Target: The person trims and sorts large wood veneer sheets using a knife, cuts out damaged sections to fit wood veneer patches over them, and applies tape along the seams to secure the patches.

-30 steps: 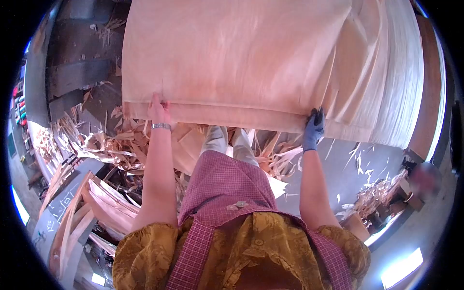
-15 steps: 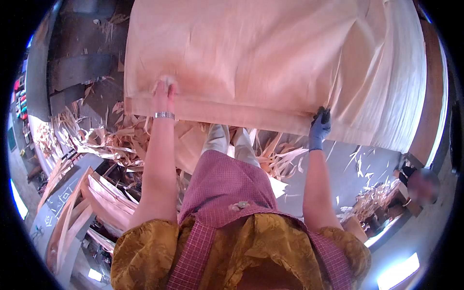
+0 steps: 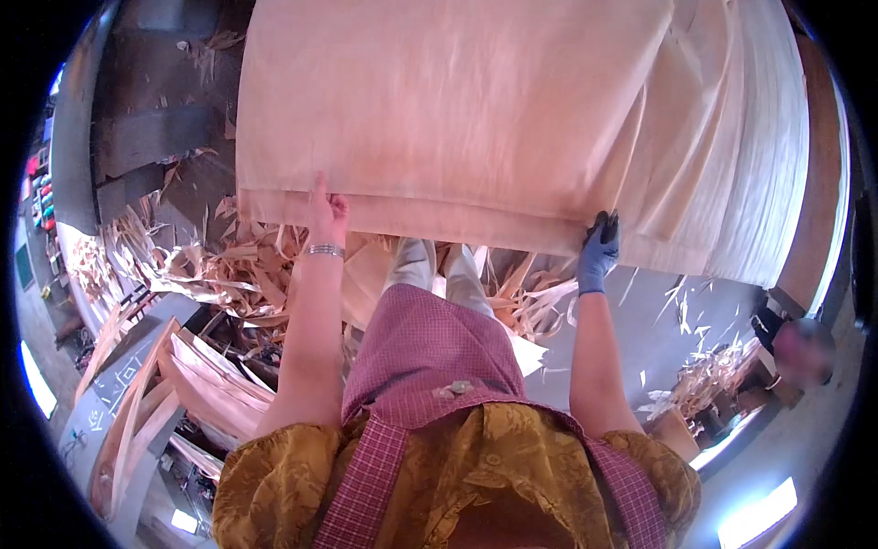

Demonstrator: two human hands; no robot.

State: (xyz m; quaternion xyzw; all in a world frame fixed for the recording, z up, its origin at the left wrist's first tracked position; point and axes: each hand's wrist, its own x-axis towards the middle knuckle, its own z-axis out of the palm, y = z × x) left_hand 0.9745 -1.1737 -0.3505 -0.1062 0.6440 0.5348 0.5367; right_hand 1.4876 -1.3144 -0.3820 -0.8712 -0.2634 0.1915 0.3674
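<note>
Wood sheets (image 3: 439, 110) ahead; scraps (image 3: 261, 274) on floor (image 3: 638, 320) left and right; second person (image 3: 797, 346) far right.

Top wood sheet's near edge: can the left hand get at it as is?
Looks like yes: the left hand is right at the near edge of the top wood sheet, and the right hand is well off to the side. Nothing visible blocks it.

Broad tan sheet (image 3: 439, 110) with creases

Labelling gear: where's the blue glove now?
In the head view, right of centre: the blue glove is on the right hand, at the near edge of the pale sheet.
</note>
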